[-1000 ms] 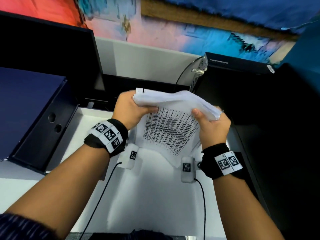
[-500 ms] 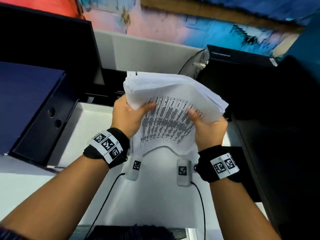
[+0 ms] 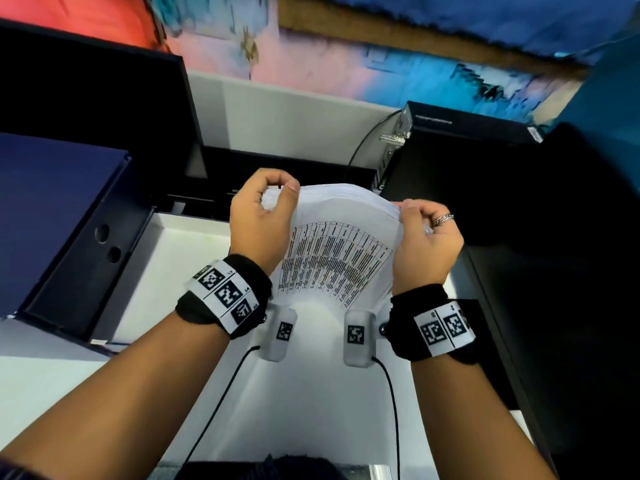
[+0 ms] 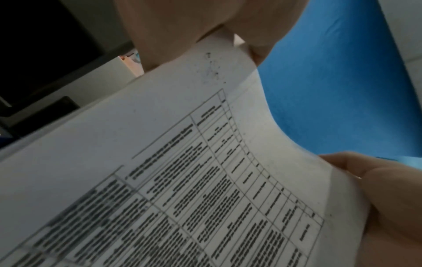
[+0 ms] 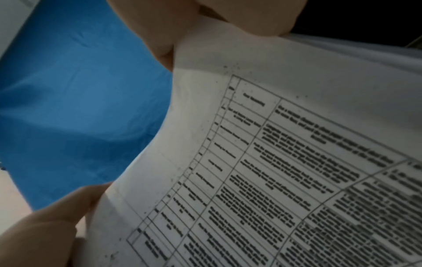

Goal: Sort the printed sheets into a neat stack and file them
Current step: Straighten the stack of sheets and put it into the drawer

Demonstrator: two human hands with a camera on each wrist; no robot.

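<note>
A thick stack of printed sheets (image 3: 337,258) stands nearly upright over the white desk, its printed table facing me. My left hand (image 3: 266,216) grips the stack's upper left corner, fingers curled over the top edge. My right hand (image 3: 426,237), with a ring on one finger, grips the upper right corner the same way. Close up, the printed sheets (image 4: 182,171) fill the left wrist view, with my left hand (image 4: 205,27) at their top and the other hand at the right edge. The sheets (image 5: 285,162) also fill the right wrist view, held by my right hand (image 5: 205,21).
An open dark blue box file (image 3: 65,230) lies at the left on the white desk (image 3: 304,410). A black monitor (image 3: 90,109) stands behind it. A black device with a cable (image 3: 467,140) sits at the back right, and a dark surface runs along the right side.
The stack has been turned more upright and lowered toward the desk. Both hands have shifted from the stack's lower sides up to its top corners, fingers curling over the top edge.
</note>
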